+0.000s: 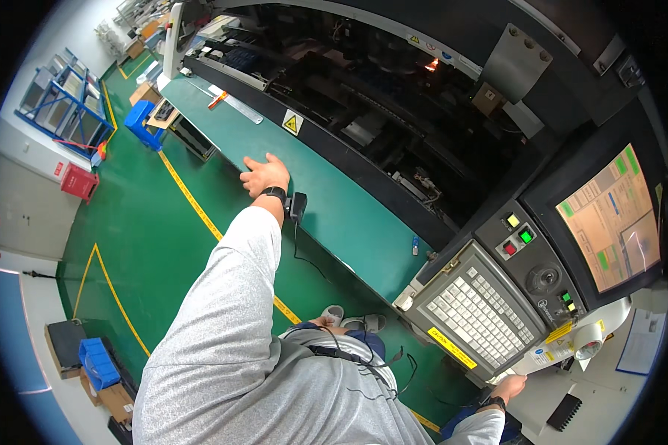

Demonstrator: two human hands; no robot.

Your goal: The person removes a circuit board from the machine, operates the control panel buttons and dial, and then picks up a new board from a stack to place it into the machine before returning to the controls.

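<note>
Evidently the left hand (266, 176) was empty, its fingers spread wide at the near edge of a long green flat-topped desk (334, 196), toward ten o'clock; it looked placed for balance, though firm contact could not be confirmed. The right hand (508, 387), between four and five o'clock, had its fingers drawn together below the off-white rectangular keyboard (479, 308); whether it gripped anything I could not tell. That keyboard lay at four o'clock, in a dark console angled toward the person, probably for easy typing, with a lit flat screen (612, 219) at three o'clock.

The desk ran along the open black machine (393, 111) at twelve o'clock. Between ten and eleven, a silvery metal ruler (241, 110) and a small red-and-white tool (217, 101) lay together, perhaps kept within reach. A small blue object (416, 245) sat between three and four.

Beyond, the glossy green floor (156, 245) carried yellow lines. A blue plastic stool (142, 122) and a blue metal rack (67, 104) stood toward ten, a blue plastic bin (99, 363) at eight.
</note>
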